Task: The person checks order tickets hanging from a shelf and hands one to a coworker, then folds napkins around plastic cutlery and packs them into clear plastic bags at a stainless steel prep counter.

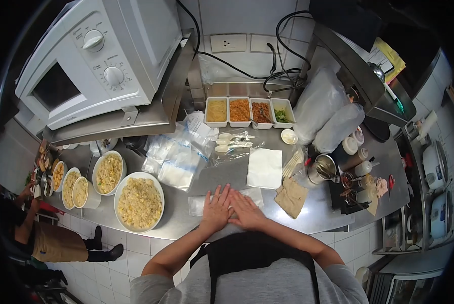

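Flat on a clear plastic bag (196,205) at the counter's front edge lie both my hands, side by side and touching. My left hand (216,209) has its fingers stretched out over the bag's middle. My right hand (247,212) presses on the bag's right part, fingers straight, its tips close to the left hand. What the bag holds, if anything, is hidden. Behind it lies a dark grey sheet (219,175). White paper (265,167) is to the right, with a folded tan cloth (291,197) beyond. Stacked plastic bags (173,167) are at the left.
Bowls of fried rice (140,202) stand at left, under a shelf with a microwave (85,66). Food trays (244,111) line the back beside plastic spoons (232,144). Sauce bottles (361,167) and a metal container (322,169) stand right. Another person (29,218) works at far left.
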A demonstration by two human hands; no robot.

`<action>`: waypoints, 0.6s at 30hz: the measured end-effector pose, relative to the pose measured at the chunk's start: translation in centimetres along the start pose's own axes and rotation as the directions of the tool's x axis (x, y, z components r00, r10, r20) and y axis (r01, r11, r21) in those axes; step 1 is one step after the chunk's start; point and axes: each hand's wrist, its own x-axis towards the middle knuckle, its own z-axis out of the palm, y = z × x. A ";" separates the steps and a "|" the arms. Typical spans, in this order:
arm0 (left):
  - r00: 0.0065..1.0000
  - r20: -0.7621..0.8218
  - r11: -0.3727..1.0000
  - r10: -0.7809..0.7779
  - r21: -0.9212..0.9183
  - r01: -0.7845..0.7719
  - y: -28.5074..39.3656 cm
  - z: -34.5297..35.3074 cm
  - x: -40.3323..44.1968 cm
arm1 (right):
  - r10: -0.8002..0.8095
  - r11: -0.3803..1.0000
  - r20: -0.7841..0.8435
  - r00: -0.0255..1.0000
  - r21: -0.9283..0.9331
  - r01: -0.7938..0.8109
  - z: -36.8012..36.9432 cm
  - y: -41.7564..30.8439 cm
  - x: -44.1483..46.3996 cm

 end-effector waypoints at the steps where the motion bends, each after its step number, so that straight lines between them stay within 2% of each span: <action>1: 1.000 -0.005 0.999 -0.010 -0.043 0.010 0.0 0.0 -0.1 | 0.063 0.998 0.035 0.997 -0.004 -0.063 0.0 0.7 -0.3; 4: 0.994 -0.111 1.000 0.006 -0.007 -0.007 -0.4 0.6 -0.2 | 0.186 0.981 0.053 0.981 -0.070 -0.182 -1.4 2.3 -1.9; 7: 0.997 -0.077 0.953 -0.002 -0.302 -0.022 -2.8 0.3 1.5 | 0.205 0.976 0.092 0.974 -0.093 -0.196 -1.7 3.1 -2.2; 11: 0.994 0.061 0.921 -0.085 -0.377 0.102 -4.9 -2.0 2.5 | 0.197 0.978 0.091 0.976 -0.093 -0.188 -1.5 3.1 -2.3; 13: 0.984 0.141 0.882 -0.113 -0.441 0.165 -5.0 -2.0 2.7 | 0.169 0.985 0.066 0.983 -0.028 -0.168 -1.7 3.4 -2.5; 14: 0.989 0.104 0.885 -0.109 -0.442 0.144 -5.0 -1.6 2.7 | 0.157 0.987 0.053 0.986 0.004 -0.158 -1.8 3.6 -2.6; 15: 0.992 0.067 0.888 -0.105 -0.443 0.124 -5.1 -1.0 2.5 | 0.137 0.972 -0.056 0.989 0.202 -0.123 -1.7 4.0 -2.8; 17: 0.990 0.034 0.861 -0.134 -0.491 0.133 -5.5 -0.4 1.9 | 0.154 0.835 -0.273 0.950 0.550 0.022 -1.2 5.0 -3.4; 18: 0.986 0.038 0.828 -0.165 -0.538 0.160 -6.0 -0.2 1.4 | 0.255 0.703 -0.248 0.935 0.711 -0.003 -1.0 5.4 -4.2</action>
